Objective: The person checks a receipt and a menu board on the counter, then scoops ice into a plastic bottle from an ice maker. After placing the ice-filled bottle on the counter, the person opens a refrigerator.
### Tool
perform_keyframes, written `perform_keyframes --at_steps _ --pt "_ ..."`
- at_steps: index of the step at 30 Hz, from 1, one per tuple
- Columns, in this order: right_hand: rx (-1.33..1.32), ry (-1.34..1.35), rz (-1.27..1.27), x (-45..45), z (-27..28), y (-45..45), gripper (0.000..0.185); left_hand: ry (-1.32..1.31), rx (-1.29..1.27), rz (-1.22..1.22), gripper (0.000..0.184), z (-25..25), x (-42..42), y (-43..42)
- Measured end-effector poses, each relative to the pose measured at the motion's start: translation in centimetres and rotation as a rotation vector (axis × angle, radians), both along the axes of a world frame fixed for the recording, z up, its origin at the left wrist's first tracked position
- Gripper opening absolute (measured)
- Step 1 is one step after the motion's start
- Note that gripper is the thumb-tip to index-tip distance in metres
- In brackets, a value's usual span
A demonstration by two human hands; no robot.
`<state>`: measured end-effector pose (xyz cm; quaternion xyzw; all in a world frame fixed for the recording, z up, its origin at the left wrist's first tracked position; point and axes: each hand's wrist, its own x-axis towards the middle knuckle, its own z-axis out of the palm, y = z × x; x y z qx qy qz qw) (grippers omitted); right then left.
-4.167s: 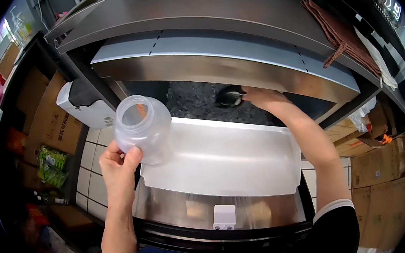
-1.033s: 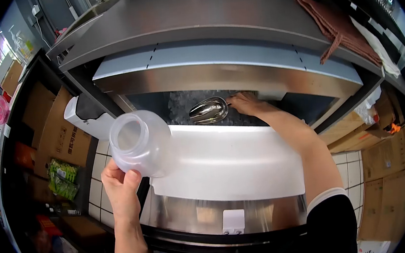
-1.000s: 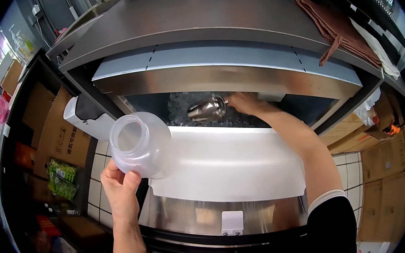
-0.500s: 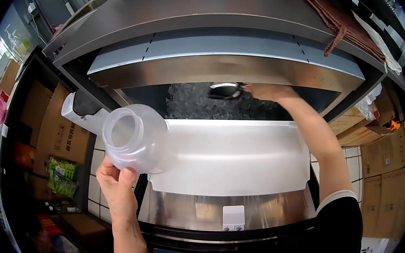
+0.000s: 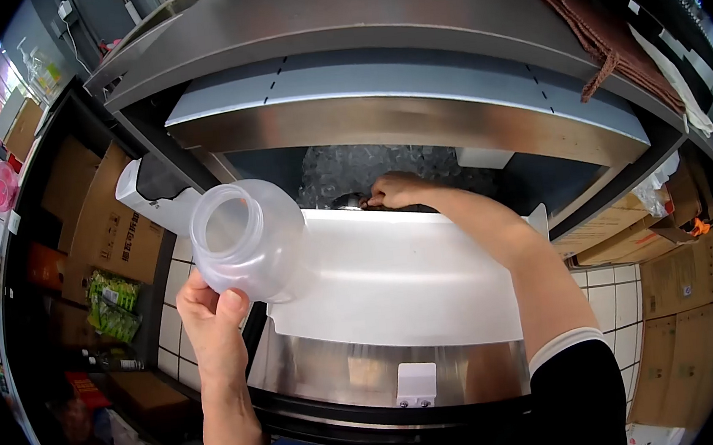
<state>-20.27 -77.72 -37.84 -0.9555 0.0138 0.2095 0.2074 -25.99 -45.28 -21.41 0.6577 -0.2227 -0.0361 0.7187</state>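
My left hand (image 5: 217, 324) is closed around the lower side of a translucent wide-mouthed plastic jar (image 5: 278, 242). The jar leans to the left, its round mouth uncovered, and I see nothing inside it. Across the white flap (image 5: 411, 268) of an ice machine, my right hand (image 5: 400, 190) reaches into the bin. Its fingers grip the handle of a shiny metal scoop (image 5: 346, 200), low at the bin's front edge. Clear ice cubes (image 5: 351, 162) lie behind it. The scoop's lower part is hidden by the flap's edge, so its contents cannot be made out.
A steel counter (image 5: 371, 5) overhangs the bin, with a brown cloth (image 5: 581, 29) on its right. Left stands a shelf with cardboard boxes (image 5: 116, 231) and green packets (image 5: 113, 303). More cartons (image 5: 690, 354) are stacked at right. A white block-shaped part (image 5: 485, 157) shows inside the bin.
My right hand has brought the scoop from the middle of the ice towards me and left, to the bin's front edge. The jar stays in my left hand, while the view has shifted slightly.
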Motion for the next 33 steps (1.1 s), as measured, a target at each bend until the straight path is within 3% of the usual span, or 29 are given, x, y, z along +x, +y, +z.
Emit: perform_keyframes --at_steps 2,4,8,10,13,15,16,18,19,22,29,31,32,33 --pt "0.112 -0.198 -0.105 0.4 -2.0 -1.2 0.030 0.001 0.006 0.019 0.048 0.0 0.0 -0.1" --pt "0.230 -0.202 -0.114 0.8 -2.7 -3.3 0.028 0.051 -0.002 -0.001 0.048 -0.3 0.3 0.5" --pt "0.524 0.069 -0.264 -1.9 3.1 -5.5 0.031 0.109 -0.065 -0.073 0.050 -0.3 0.4 0.9" --pt "0.279 0.006 -0.265 -3.1 5.2 -7.4 0.032 0.117 -0.075 -0.076 0.052 0.0 0.2 0.8" --pt "0.208 -0.078 -0.374 -6.7 9.2 -6.8 0.025 0.142 -0.070 -0.085 0.056 0.2 -0.1 0.7" --pt "-0.807 -0.573 -0.151 -7.6 9.2 -7.4 0.026 0.161 -0.060 -0.090 0.058 0.3 -0.2 0.7" --pt "-0.808 -0.570 -0.147 -7.5 9.0 -7.9 0.026 0.158 -0.058 -0.095 0.058 0.3 -0.2 0.6" --pt "-0.748 -1.364 -0.065 -6.6 8.2 -8.9 0.018 0.157 -0.058 -0.098 0.058 0.4 -0.3 0.6" --pt "-0.826 -1.487 -0.040 -6.2 8.6 -9.1 0.018 0.162 -0.059 -0.092 0.058 0.5 -0.3 0.6" --pt "-1.079 -1.376 -0.054 -3.8 8.2 -8.3 0.018 0.164 -0.048 -0.084 0.058 0.5 -0.3 0.7" --pt "-1.291 -0.725 0.009 1.3 1.0 -3.4 0.020 0.140 -0.036 -0.099 0.054 0.6 -0.4 0.6" --pt "-1.160 -0.500 0.080 -0.8 0.5 -2.7 0.021 0.148 -0.022 -0.107 0.054 0.5 -0.6 0.6" --pt "-0.890 -0.298 0.008 -1.7 1.2 -1.9 0.022 0.145 -0.020 -0.111 0.056 0.5 -0.6 0.7" --pt "-0.890 -0.302 0.005 -2.3 1.8 -1.7 0.022 0.138 -0.016 -0.117 0.057 0.6 -0.6 0.7"
